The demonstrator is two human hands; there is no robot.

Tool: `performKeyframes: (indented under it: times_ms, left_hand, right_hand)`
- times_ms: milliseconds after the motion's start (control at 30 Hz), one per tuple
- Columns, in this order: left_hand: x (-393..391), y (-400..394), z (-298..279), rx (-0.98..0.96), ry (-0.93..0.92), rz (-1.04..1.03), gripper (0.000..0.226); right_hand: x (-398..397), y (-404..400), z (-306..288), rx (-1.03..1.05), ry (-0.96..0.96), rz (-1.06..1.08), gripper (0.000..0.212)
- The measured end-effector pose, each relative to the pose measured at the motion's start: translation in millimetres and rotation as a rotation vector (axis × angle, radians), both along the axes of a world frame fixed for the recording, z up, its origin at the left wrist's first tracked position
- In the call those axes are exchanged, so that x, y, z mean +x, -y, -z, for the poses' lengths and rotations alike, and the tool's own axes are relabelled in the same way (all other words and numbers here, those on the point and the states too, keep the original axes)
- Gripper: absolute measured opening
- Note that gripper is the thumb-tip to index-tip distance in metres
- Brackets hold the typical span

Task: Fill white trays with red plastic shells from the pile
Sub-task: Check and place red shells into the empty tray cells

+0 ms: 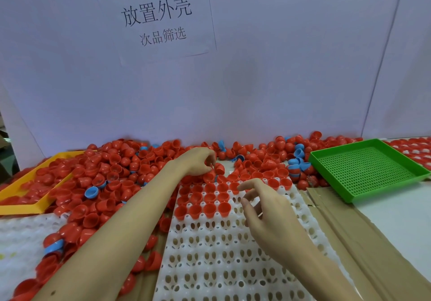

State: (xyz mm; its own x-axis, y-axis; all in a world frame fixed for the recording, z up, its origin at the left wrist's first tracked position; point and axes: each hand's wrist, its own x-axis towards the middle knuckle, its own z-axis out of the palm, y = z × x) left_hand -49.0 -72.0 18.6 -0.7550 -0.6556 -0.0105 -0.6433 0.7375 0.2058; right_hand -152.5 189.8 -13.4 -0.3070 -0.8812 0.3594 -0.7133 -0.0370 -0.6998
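the white tray (233, 254) lies flat on the worktop right in front of the person, so both hands can reach its cups. the big pile of red shells (112, 172) lies just to the left and along the far edge of it, touching the tray, so a shell only has a short way to go.

the left hand (200, 161) reaches over to the far edge of the tray. its grip is curled and pinches a red shell (219, 168) by the rim, likely to drop it into a cup. the right hand (263, 209) hangs over the middle of the tray with loose bent fingers and holds nothing, likely ready for the next shell.

the shells are small, shiny red half-cups, round at one end and open at the other. the ones in the tray sit open side up in the far rows. most near cups have no shell yet. a few blue shells (91, 192) are mixed into the pile. a green tray (326, 179) sits far right, a yellow tray (28, 207) far left.
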Motion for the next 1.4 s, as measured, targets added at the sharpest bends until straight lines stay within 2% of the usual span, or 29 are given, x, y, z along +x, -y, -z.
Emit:
performKeyframes:
  times_ms: [67,300,400,500,667,733,800,867,933,1000,1067,1133,1300,1400]
  left_hand:
    - [-5,1,-2,0.005,0.077,-0.006,0.035]
    - [-12,13,-3,0.096,0.245,-0.075,0.053]
    - [-12,18,-5,0.079,0.231,-0.061,0.047]
    - [-13,20,-1,-0.048,0.112,-0.044,0.024]
    - [1,25,1,-0.053,-0.190,-0.136,0.020]
    - [12,26,-4,0.018,-0.372,-0.213,0.015]
    - [22,16,-10,0.184,-0.599,-0.268,0.014]
    - [32,-5,-14,0.365,-0.824,-0.273,0.016]
    - [43,-37,-15,0.476,-0.953,-0.250,0.016]
    - [54,-76,-11,0.546,-1.004,-0.224,0.015]
    - [66,-115,-3,0.584,-1.014,-0.196,0.014]
    - [72,-149,4,0.633,-1.031,-0.165,0.016]
    - [81,-186,18,0.729,-1.110,-0.131,0.028]
    - [86,-185,24,0.902,-1.203,-0.105,0.049]
  right_hand:
    - [0,0,0,0.004,-0.001,-0.002,0.019]
    - [-1,1,1,-0.001,-0.010,-0.003,0.020]
    - [-1,1,2,-0.003,-0.011,-0.008,0.020]
    - [-1,2,2,-0.011,-0.005,-0.011,0.019]
    - [-5,2,2,0.002,0.029,0.000,0.017]
    - [-7,2,1,0.004,0.040,0.004,0.017]
    - [-8,2,-1,-0.007,0.053,0.012,0.018]
    - [-8,1,-3,-0.015,0.069,0.019,0.018]
    - [-7,1,-5,-0.029,0.119,0.022,0.021]
    - [-5,0,-9,-0.068,0.233,-0.025,0.032]
    - [-1,-2,-13,-0.099,0.326,-0.125,0.053]
    - [3,-4,-15,-0.096,0.328,-0.218,0.064]
    - [11,-5,-12,-0.128,0.252,-0.214,0.031]
    - [12,-5,-12,-0.132,0.277,-0.201,0.028]
